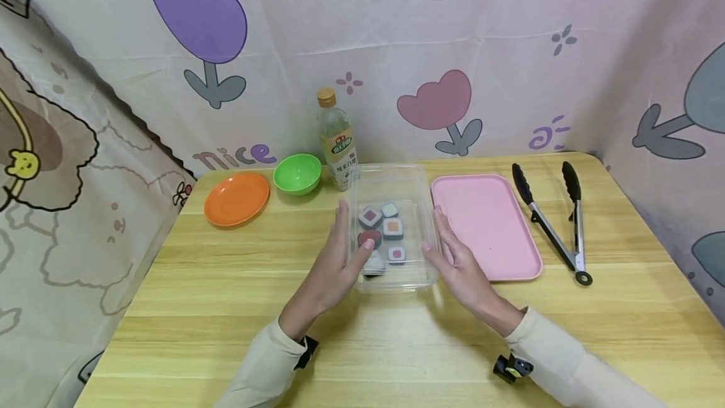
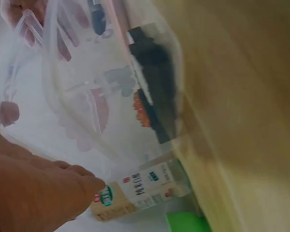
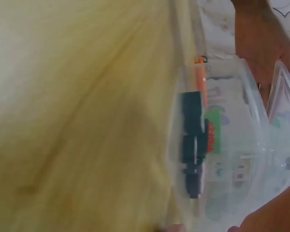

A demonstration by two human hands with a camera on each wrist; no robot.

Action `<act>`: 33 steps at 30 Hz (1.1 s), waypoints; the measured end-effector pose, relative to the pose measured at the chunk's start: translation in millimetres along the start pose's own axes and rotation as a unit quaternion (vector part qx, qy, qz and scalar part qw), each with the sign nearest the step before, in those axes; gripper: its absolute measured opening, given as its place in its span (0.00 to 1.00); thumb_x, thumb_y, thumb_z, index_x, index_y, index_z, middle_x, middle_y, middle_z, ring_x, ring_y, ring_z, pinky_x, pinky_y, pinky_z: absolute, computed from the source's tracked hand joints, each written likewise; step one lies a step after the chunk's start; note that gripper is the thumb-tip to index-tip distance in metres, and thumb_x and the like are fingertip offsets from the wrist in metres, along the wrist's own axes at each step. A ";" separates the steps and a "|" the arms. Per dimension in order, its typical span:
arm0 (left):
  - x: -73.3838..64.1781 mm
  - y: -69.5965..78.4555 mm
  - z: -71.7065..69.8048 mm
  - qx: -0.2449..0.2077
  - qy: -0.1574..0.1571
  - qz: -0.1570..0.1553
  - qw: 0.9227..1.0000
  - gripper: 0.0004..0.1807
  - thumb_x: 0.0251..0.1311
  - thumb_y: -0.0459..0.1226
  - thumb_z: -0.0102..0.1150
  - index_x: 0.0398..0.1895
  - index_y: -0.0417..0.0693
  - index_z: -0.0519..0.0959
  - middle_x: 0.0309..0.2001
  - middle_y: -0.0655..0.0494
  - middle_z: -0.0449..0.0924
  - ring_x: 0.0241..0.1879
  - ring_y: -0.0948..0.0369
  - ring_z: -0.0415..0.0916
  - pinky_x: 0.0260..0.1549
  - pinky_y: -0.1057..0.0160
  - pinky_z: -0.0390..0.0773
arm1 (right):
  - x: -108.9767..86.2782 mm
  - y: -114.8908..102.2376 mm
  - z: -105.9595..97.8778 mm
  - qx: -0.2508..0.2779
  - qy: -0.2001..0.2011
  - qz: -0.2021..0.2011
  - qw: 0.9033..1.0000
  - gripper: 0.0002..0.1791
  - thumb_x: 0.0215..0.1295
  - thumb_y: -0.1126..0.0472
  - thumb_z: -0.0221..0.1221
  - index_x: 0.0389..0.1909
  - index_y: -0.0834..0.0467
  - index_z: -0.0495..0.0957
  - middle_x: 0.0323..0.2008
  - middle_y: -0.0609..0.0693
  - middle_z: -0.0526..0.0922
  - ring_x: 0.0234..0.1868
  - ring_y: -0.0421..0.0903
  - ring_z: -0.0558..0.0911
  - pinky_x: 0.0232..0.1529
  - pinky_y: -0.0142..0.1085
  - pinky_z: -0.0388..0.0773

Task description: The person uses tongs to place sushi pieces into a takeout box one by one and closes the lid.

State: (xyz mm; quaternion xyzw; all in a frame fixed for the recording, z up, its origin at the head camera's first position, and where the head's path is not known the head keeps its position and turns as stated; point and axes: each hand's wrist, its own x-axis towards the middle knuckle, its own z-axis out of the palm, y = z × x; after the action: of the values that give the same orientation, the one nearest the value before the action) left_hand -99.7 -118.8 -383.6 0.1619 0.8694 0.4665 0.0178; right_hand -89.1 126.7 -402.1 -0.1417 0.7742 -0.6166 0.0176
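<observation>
A clear plastic box (image 1: 416, 225) stands on the table with several sushi pieces (image 1: 393, 228) in it, dark-sided with white tops. Over it a clear lid (image 1: 389, 176) is tilted, apart from the box rim along one side in both wrist views. My left hand (image 1: 334, 264) grips the lid's left edge, thumb on top and fingers along the side. On the opposite edge my right hand (image 1: 461, 272) holds the lid the same way, thumb at the near right corner. Through the plastic, an orange-red topping (image 2: 141, 110) shows on one piece.
Behind the box is a bottle (image 1: 338, 140) with an orange cap. A green bowl (image 1: 297, 174) and an orange plate (image 1: 236, 199) sit at the back left. To the right lie a pink tray (image 1: 487, 225) and tongs (image 1: 557, 238) spread apart. A printed cloth hangs behind the table.
</observation>
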 end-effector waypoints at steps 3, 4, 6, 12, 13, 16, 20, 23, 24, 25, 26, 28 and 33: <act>-2.4 -6.3 1.5 0.012 -0.019 -0.010 1.000 0.46 0.77 0.52 0.43 0.81 0.44 0.30 0.80 0.52 0.22 0.78 0.58 0.24 0.74 0.50 0.35 | -2.7 3.1 2.0 -0.005 0.000 0.006 1.000 0.40 0.78 0.57 0.50 0.81 0.61 0.40 0.80 0.51 0.36 0.80 0.55 0.35 0.75 0.51 0.34; -3.4 -8.4 1.8 0.016 -0.023 -0.011 1.000 0.46 0.77 0.53 0.42 0.81 0.42 0.30 0.80 0.51 0.22 0.78 0.57 0.24 0.74 0.49 0.36 | -3.5 3.9 3.0 -0.007 -0.001 0.009 1.000 0.40 0.78 0.56 0.50 0.81 0.62 0.40 0.80 0.51 0.36 0.80 0.55 0.35 0.75 0.51 0.34; -5.6 -12.4 2.1 0.024 -0.029 -0.011 0.999 0.45 0.77 0.53 0.40 0.81 0.41 0.30 0.80 0.50 0.23 0.78 0.56 0.25 0.74 0.48 0.37 | -4.9 5.4 5.2 -0.008 -0.006 0.015 1.000 0.41 0.78 0.57 0.51 0.81 0.63 0.40 0.80 0.52 0.35 0.80 0.55 0.35 0.75 0.49 0.35; -9.6 -21.1 1.6 0.051 -0.044 -0.007 0.998 0.43 0.79 0.50 0.39 0.81 0.42 0.30 0.80 0.51 0.23 0.79 0.53 0.27 0.74 0.48 0.38 | -7.8 12.6 9.5 -0.010 -0.017 0.025 0.999 0.42 0.77 0.59 0.52 0.80 0.64 0.39 0.80 0.56 0.35 0.79 0.56 0.38 0.74 0.43 0.40; -9.6 -22.3 1.7 0.056 -0.049 -0.008 0.997 0.43 0.79 0.50 0.39 0.81 0.42 0.29 0.80 0.51 0.23 0.79 0.54 0.27 0.74 0.49 0.38 | -8.0 14.1 9.7 -0.005 -0.019 0.025 0.999 0.42 0.77 0.59 0.53 0.80 0.64 0.38 0.80 0.58 0.35 0.79 0.57 0.40 0.73 0.42 0.43; -8.6 -22.9 0.9 0.069 -0.059 -0.014 0.996 0.43 0.79 0.50 0.40 0.81 0.41 0.30 0.80 0.51 0.23 0.79 0.55 0.28 0.74 0.51 0.38 | -7.5 17.4 9.4 0.012 -0.025 0.022 0.999 0.43 0.76 0.61 0.53 0.80 0.65 0.37 0.79 0.61 0.34 0.78 0.59 0.45 0.69 0.40 0.54; -5.4 -18.9 -2.1 0.071 -0.065 -0.029 0.995 0.45 0.78 0.51 0.41 0.81 0.41 0.30 0.80 0.50 0.24 0.79 0.56 0.29 0.74 0.52 0.39 | -3.9 16.5 8.3 0.030 -0.024 0.011 0.999 0.43 0.76 0.63 0.53 0.79 0.66 0.36 0.79 0.63 0.36 0.77 0.62 0.50 0.67 0.41 0.60; 1.9 -13.1 -6.8 0.086 -0.054 -0.032 0.994 0.46 0.77 0.54 0.41 0.81 0.40 0.31 0.80 0.47 0.25 0.79 0.55 0.29 0.74 0.52 0.39 | 3.3 12.6 4.7 0.009 -0.007 0.011 1.000 0.43 0.76 0.62 0.54 0.80 0.65 0.38 0.79 0.61 0.37 0.77 0.61 0.50 0.68 0.46 0.59; 5.8 -10.6 -9.1 0.098 -0.048 -0.031 0.994 0.46 0.77 0.54 0.41 0.81 0.40 0.31 0.80 0.46 0.26 0.79 0.54 0.29 0.74 0.52 0.39 | 7.4 11.0 2.7 -0.004 0.002 0.011 1.000 0.43 0.76 0.61 0.55 0.80 0.65 0.39 0.79 0.61 0.38 0.78 0.61 0.50 0.69 0.49 0.59; 10.1 -8.3 -11.4 0.111 -0.040 -0.028 0.993 0.46 0.77 0.54 0.41 0.81 0.38 0.32 0.80 0.45 0.26 0.79 0.52 0.29 0.74 0.51 0.40 | 12.4 9.4 0.4 -0.017 0.012 0.010 1.000 0.43 0.75 0.60 0.55 0.80 0.65 0.41 0.79 0.60 0.40 0.78 0.60 0.49 0.70 0.50 0.58; 15.3 -6.4 -13.7 0.127 -0.031 -0.023 0.991 0.45 0.77 0.54 0.40 0.80 0.37 0.33 0.80 0.44 0.27 0.79 0.51 0.29 0.74 0.51 0.40 | 18.3 8.4 -1.9 -0.027 0.022 0.007 0.999 0.42 0.75 0.59 0.55 0.80 0.65 0.43 0.80 0.59 0.41 0.78 0.59 0.49 0.70 0.52 0.59; 26.6 -3.0 -17.5 0.156 -0.018 -0.021 0.987 0.45 0.77 0.53 0.40 0.81 0.37 0.35 0.80 0.44 0.27 0.79 0.51 0.28 0.74 0.51 0.39 | 31.7 5.8 -6.0 -0.033 0.035 0.000 0.999 0.41 0.75 0.59 0.56 0.79 0.65 0.46 0.80 0.58 0.42 0.79 0.56 0.47 0.72 0.52 0.56; 60.2 -0.7 -18.6 0.227 -0.009 -0.022 0.974 0.41 0.78 0.50 0.41 0.81 0.35 0.41 0.80 0.41 0.32 0.79 0.50 0.28 0.74 0.51 0.39 | 67.5 4.7 -14.3 -0.129 0.038 -0.030 0.990 0.39 0.76 0.52 0.54 0.79 0.64 0.51 0.80 0.56 0.46 0.79 0.54 0.46 0.76 0.51 0.44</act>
State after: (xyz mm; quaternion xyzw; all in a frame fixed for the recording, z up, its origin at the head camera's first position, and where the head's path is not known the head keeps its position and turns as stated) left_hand -160.2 -116.3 -366.4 0.1473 0.9556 0.2554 -0.0010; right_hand -157.7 124.9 -393.1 -0.1419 0.8428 -0.5168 -0.0487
